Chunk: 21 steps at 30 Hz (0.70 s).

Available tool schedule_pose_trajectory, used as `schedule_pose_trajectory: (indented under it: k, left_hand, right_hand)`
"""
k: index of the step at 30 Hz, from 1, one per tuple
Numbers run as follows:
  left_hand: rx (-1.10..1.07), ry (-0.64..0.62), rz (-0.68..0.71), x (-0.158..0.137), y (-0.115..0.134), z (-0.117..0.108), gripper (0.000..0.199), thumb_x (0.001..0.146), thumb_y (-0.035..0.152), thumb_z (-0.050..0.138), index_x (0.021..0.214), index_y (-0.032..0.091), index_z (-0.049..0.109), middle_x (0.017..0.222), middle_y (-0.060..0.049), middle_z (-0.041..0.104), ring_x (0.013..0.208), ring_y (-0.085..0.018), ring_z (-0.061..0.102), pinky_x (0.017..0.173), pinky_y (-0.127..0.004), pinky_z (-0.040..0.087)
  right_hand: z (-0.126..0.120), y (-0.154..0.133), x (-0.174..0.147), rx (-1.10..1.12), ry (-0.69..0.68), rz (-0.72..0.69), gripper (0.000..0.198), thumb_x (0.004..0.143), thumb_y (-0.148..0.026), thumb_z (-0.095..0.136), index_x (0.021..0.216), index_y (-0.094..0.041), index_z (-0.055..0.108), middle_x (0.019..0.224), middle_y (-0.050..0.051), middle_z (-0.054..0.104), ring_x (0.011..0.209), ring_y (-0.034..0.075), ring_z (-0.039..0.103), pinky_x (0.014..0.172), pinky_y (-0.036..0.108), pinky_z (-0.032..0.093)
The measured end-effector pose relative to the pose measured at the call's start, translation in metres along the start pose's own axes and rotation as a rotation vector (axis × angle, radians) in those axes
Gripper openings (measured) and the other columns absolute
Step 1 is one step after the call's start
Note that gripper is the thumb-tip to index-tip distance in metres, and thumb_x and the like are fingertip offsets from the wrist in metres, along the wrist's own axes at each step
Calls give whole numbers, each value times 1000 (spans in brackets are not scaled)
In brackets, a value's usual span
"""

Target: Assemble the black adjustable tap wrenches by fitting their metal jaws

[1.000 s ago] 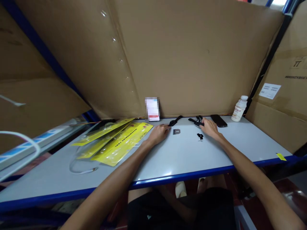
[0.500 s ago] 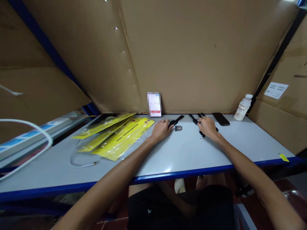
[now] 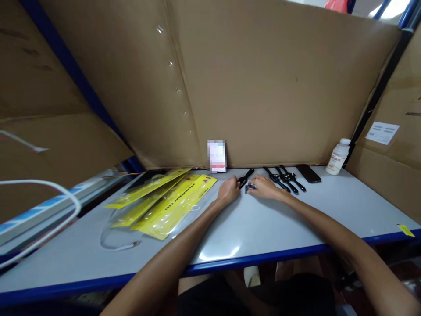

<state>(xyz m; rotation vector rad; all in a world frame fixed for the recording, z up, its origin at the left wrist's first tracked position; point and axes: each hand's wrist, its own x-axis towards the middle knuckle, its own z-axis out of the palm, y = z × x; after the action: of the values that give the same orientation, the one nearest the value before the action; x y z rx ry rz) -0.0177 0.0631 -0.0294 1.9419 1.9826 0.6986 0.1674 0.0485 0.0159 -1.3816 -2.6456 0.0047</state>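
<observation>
My left hand [image 3: 229,189] is closed at the near end of a black spokeshave [image 3: 246,176] lying slantwise on the table. Just right of it, my right hand [image 3: 265,188] has its thumb and fingers around a small grey slotted blade [image 3: 250,187], which they partly cover. The blade is low at the table surface. To the right of that hand, several more black spokeshaves [image 3: 289,177] lie side by side, slanting.
Yellow-backed clear packages [image 3: 177,204] are spread on the left, beside a white cable [image 3: 123,249]. A lit phone [image 3: 217,156] leans against the cardboard back wall [image 3: 250,87]. A dark phone [image 3: 309,173] and a white bottle [image 3: 338,157] stand at right. The blue table edge [image 3: 263,258] runs in front.
My right hand has moved left from the spokeshaves to the blade, uncovering them. My left hand stays at its spokeshave. The camera view has tilted slightly upward.
</observation>
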Motion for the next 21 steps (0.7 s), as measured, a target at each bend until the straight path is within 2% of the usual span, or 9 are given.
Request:
schedule_pose_trajectory:
  k: [3, 5, 7, 11, 13, 17, 21]
  left_hand:
    - [-143, 2, -40, 2, -3, 1, 37, 95, 35, 64, 128, 18, 60, 128, -10, 63, 108, -25, 65, 90, -45, 57]
    - [-266, 8, -77, 5, -6, 0, 37, 95, 35, 64, 128, 18, 60, 129, -10, 63, 109, -25, 65, 90, -46, 56]
    - [-404, 11, -117, 7, -9, -2, 38, 95, 35, 64, 129, 18, 60, 129, -10, 62, 109, -25, 65, 90, -46, 56]
    - [-705, -37, -180, 4, -8, -6, 38, 96, 34, 63, 130, 18, 58, 128, -10, 63, 106, -24, 66, 89, -46, 57]
    - [-843, -90, -193, -3, -3, -7, 38, 96, 35, 63, 130, 18, 59, 128, -10, 63, 106, -24, 66, 89, -46, 57]
    - [-1037, -222, -197, -24, 8, -6, 37, 96, 36, 63, 128, 17, 60, 127, -10, 63, 106, -24, 66, 88, -45, 57]
    - [-1141, -300, -180, -41, 21, -2, 32, 97, 37, 62, 121, 16, 62, 114, -8, 67, 91, -19, 68, 77, -37, 59]
  right_hand:
    - [-9, 12, -6, 54, -88, -73, 33, 88, -36, 71, 118, -23, 72, 111, 7, 71, 101, 20, 64, 80, 25, 44]
    - [-18, 25, -15, 76, -179, -94, 29, 81, -32, 77, 109, -26, 75, 94, 3, 73, 87, 18, 66, 71, 24, 43]
    - [-28, 39, -23, 94, -236, -82, 27, 76, -30, 80, 103, -27, 77, 83, 0, 72, 81, 17, 65, 68, 23, 42]
    - [-43, 60, -36, 112, -230, 69, 18, 82, -30, 72, 98, -21, 75, 83, 3, 72, 78, 15, 64, 66, 23, 41]
    - [-47, 66, -41, 110, -274, 153, 14, 81, -29, 71, 89, -18, 74, 75, 4, 72, 68, 15, 63, 61, 23, 41]
    - [-49, 65, -47, 96, -412, 260, 24, 85, -34, 66, 76, -13, 73, 56, 5, 67, 48, 14, 58, 52, 26, 44]
    - [-44, 56, -48, 25, -454, 292, 24, 81, -32, 72, 70, -10, 73, 55, 8, 67, 51, 18, 65, 56, 29, 50]
